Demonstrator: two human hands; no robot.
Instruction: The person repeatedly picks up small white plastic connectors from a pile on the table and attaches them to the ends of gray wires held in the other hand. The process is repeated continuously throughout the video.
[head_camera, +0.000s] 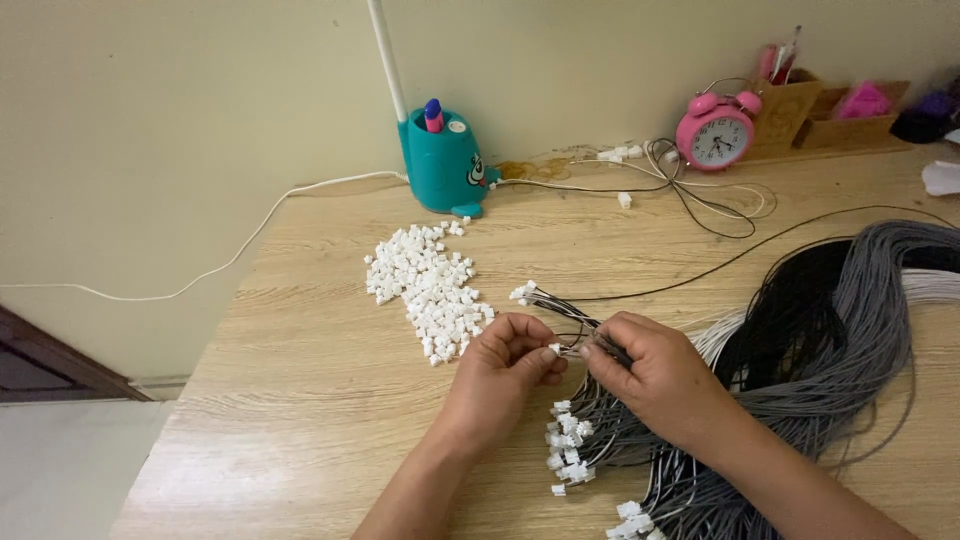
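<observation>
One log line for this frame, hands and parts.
left hand: pinches white connector | right hand: grips wire ends | loose connectors pile on table

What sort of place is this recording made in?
Probably a home desk used for small assembly piecework: a wooden table against a plain wall, a pink alarm clock, a teal desk lamp base, a pile of white connectors and wire bundles.

I see soft, even, fairly bright light with a warm yellowish cast. On the pale wood-grain bench (300, 400) a mild sheen washes out the near left corner. Shadows are faint and short under my hands. Focus is fair, though fine detail is smeared and the wall bows slightly towards the edges.
</observation>
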